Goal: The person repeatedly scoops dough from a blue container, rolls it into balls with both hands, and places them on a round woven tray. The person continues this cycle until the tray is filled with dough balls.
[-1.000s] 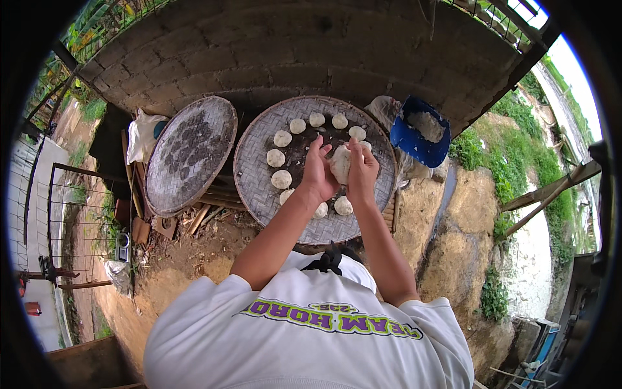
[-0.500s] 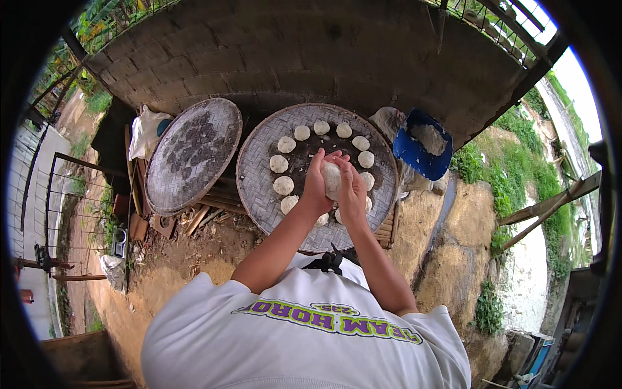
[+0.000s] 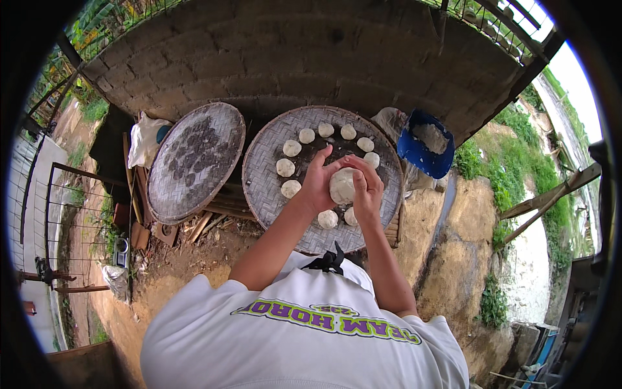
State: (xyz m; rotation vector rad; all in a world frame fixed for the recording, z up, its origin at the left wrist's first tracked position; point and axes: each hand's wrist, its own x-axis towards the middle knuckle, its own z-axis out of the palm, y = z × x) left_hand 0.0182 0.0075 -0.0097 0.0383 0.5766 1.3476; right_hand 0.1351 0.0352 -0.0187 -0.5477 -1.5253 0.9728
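Observation:
Between my palms, above a round woven tray (image 3: 265, 204), is a pale, dough-like ball (image 3: 342, 187). My left hand (image 3: 317, 185) cups its left side, with the thumb and fingers pointing away from me. Around the far and right sides wraps my right hand (image 3: 367, 191), its thumb lying over the ball. Several similar pale balls, such as a far one (image 3: 326, 129) and a near one (image 3: 328, 219), form a ring on the tray. Dark residue covers the tray's middle. My hands and forearms hide part of the ring's right and near sides.
A second round woven tray (image 3: 227, 129) with dark patches leans at the left, beside a white sack (image 3: 148, 141). At the right, a blue container (image 3: 414, 155) holds pale, crumbly material. Behind everything stands a block wall (image 3: 291, 58). Wood scraps (image 3: 201, 222) lie on the ground.
My hands have turned around the ball and parted a little, so more of it shows. My right hand has shifted right and curled over it. The whole view has shifted slightly.

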